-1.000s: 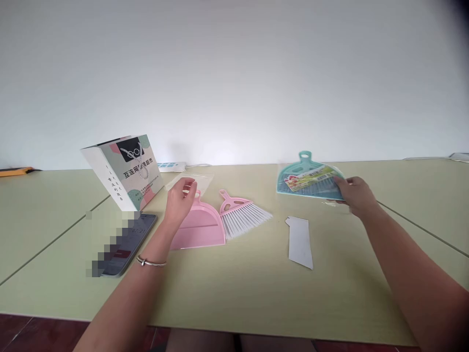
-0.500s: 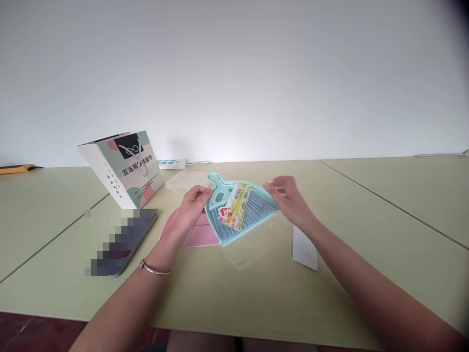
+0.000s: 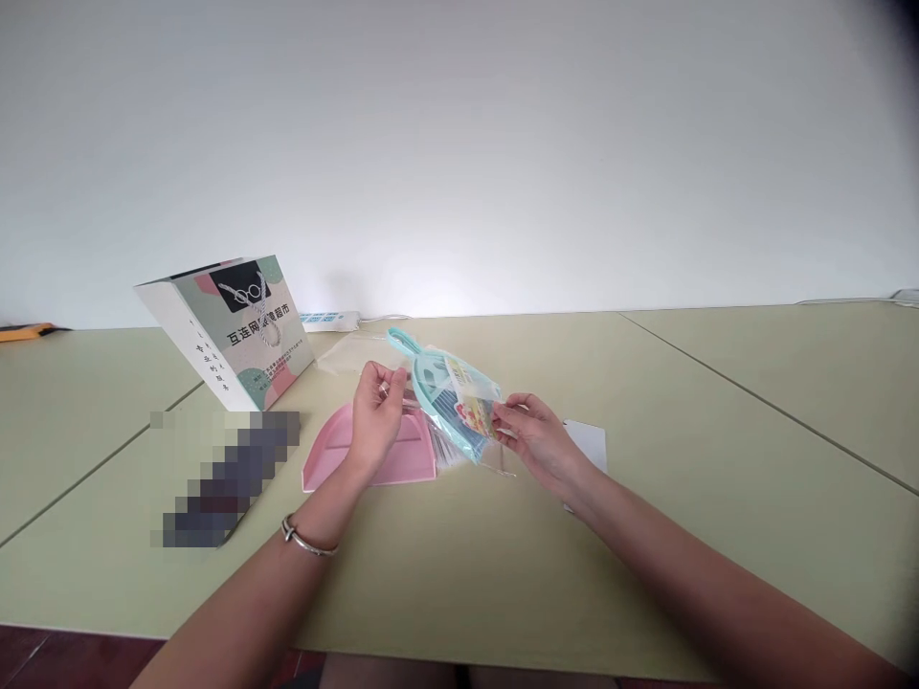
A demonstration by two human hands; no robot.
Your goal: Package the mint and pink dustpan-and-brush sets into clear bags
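A turquoise dustpan with a small brush (image 3: 449,402) is held tilted above the table, in a clear plastic bag (image 3: 470,450) with a colourful paper label (image 3: 472,416). My left hand (image 3: 377,411) is closed in a pinch at the left side, on what looks like the bag's film. At the right edge, near the label, the fingers of my right hand (image 3: 535,440) are closed on the wrapped dustpan set. Below and to the left a pink dustpan (image 3: 402,455) lies on the table. Pale bristles (image 3: 449,450) show beside it, partly hidden by the turquoise set.
A paper carrier bag (image 3: 251,335) with a rope handle stands at the left. A blurred-out dark object (image 3: 230,478) lies in front of it. Behind are clear film (image 3: 348,352) and a power strip (image 3: 330,321). A white card (image 3: 589,440) lies by my right forearm.
The turquoise set has turned from facing me to a steeper, sideways tilt. My right hand has moved down and left along its edge. More of the pink dustpan and the pale bristles now show.
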